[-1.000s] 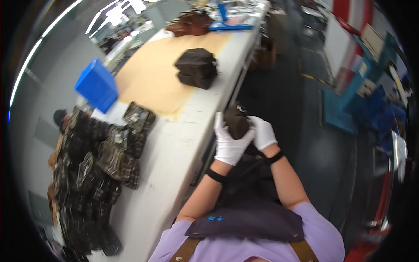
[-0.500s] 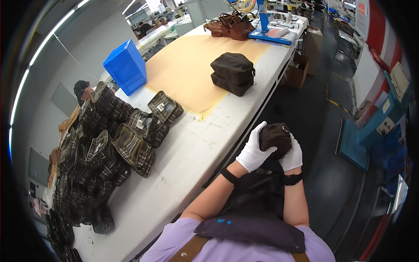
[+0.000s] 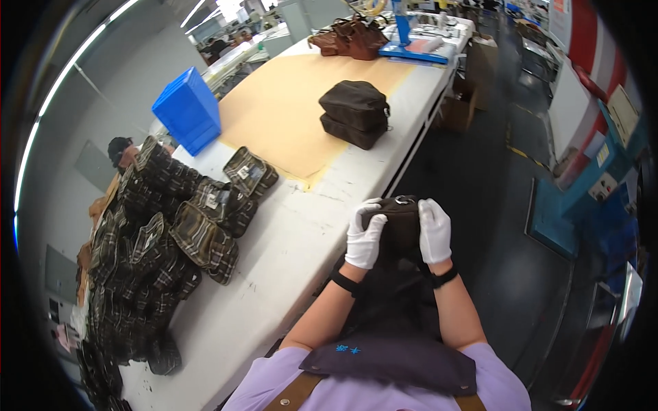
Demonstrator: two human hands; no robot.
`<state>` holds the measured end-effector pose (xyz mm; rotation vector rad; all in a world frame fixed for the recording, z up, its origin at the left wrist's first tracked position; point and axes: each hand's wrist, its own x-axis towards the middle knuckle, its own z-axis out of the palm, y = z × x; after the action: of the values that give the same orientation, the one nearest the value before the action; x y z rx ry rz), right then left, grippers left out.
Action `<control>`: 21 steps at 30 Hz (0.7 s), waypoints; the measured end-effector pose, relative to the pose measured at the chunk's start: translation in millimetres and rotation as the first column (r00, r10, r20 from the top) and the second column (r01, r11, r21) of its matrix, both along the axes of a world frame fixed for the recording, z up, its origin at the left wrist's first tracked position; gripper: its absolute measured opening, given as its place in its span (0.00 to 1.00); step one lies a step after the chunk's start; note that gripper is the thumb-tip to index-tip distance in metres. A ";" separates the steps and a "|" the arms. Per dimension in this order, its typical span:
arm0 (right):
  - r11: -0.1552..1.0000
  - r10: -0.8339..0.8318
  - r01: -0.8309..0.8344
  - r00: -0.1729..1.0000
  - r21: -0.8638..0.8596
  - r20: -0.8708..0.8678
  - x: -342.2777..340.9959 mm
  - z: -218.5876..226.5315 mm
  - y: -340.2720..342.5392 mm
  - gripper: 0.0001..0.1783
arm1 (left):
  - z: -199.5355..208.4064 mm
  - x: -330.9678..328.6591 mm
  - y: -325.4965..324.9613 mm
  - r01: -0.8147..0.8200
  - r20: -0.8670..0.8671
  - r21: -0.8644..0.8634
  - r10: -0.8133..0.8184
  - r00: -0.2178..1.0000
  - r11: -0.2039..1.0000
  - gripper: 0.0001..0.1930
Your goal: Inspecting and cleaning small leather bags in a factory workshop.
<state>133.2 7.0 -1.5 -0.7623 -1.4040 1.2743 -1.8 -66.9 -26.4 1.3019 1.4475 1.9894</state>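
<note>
Between my two white-gloved hands is a small dark brown pouch with a metal ring on its top edge. My left hand grips its left side, thumb toward me. On the opposite side my right hand presses against it with the fingers together. The pouch is held in front of my dark apron, just off the table's near edge; its underside is hidden. Farther off on the table stand dark brown pouches, one stacked on another. To the left lies a large heap of plaid pouches, with one plaid pouch at its edge.
The long white table carries a tan sheet. A blue crate stands at its left side. Reddish-brown bags and a blue stand are at the far end. A teal machine stands across the aisle on the right.
Both hands have shifted left with the pouch and turned it more level. My hands now hold its opposite sides, wider apart. The whole view has moved slightly.
</note>
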 end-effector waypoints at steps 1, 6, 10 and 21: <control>0.992 -0.008 0.005 1.000 -0.128 -0.019 1.7 -0.9 -5.9 0.22 | -4.0 -0.2 -1.1 -0.011 0.013 -0.015 0.011 1.000 1.000 0.10; 0.996 0.051 -0.056 0.996 -0.068 -0.075 3.5 1.7 2.5 0.22 | -9.6 -9.4 -2.4 0.063 0.084 -0.007 -0.062 0.995 0.998 0.11; 0.990 -0.003 -0.007 0.997 0.138 0.077 -7.7 1.0 20.2 0.20 | -9.9 -12.2 5.0 0.072 0.250 -0.016 -0.066 0.966 0.997 0.10; 0.991 -0.082 0.076 0.996 0.111 0.048 -13.0 -14.4 28.0 0.18 | -19.2 -16.8 8.4 0.093 0.267 -0.077 -0.070 0.961 0.993 0.12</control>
<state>120.1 35.0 -15.9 -0.7739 -1.4585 1.1148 -18.6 -58.4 -45.6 0.9983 1.3178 1.9352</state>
